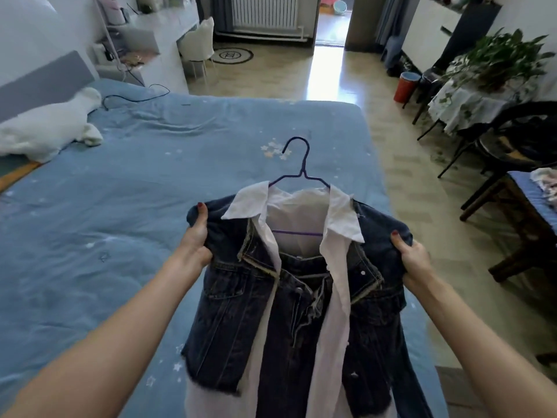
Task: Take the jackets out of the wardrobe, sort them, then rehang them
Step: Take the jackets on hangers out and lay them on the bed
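Note:
A dark denim jacket point(229, 300) hangs on a purple wire hanger point(301, 164), layered over a white collared shirt point(297, 218) with what looks like dark jeans tucked inside. I hold the set up over the blue bed point(120, 191). My left hand point(197, 236) pinches the jacket's left shoulder, and my right hand point(411, 253) grips its right shoulder. The hanger's hook points away from me, free in the air. No wardrobe is visible.
A white plush toy point(51, 128) and a black cable point(132, 96) lie at the bed's far left. To the right stand dark chairs point(509, 146), a table with a plant point(497, 61) and a red bin point(405, 87). A desk and white chair point(197, 45) lie beyond.

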